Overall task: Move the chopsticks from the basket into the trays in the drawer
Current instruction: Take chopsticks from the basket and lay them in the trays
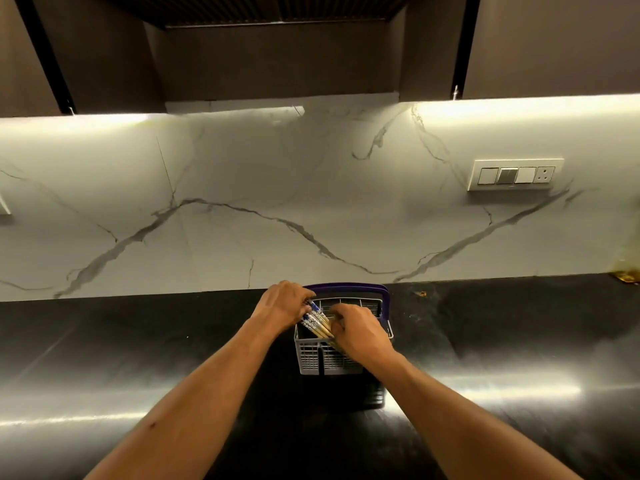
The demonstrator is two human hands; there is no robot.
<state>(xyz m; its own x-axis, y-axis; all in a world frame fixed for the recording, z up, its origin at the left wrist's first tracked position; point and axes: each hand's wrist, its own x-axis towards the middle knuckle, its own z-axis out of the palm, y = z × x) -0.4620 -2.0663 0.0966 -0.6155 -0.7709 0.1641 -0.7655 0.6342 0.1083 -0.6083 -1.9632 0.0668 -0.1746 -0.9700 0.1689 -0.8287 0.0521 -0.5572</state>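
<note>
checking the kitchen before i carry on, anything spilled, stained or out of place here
Yes: a yellow-brown stain sits at the far right where the wall meets the black counter, and a small orange speck lies right of the basket. The chopsticks lean askew, gathered in both hands.

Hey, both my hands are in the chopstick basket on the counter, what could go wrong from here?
1. The left hand grips a bundle of chopsticks while the right hand reaches among them; loose ones might slip out and roll on the glossy counter.
2. The basket is light-looking and unheld, so pulling a snagged stick could tip or drag it.
3. The drawer is not in view, so carrying a loose bundle there risks drops.
</note>
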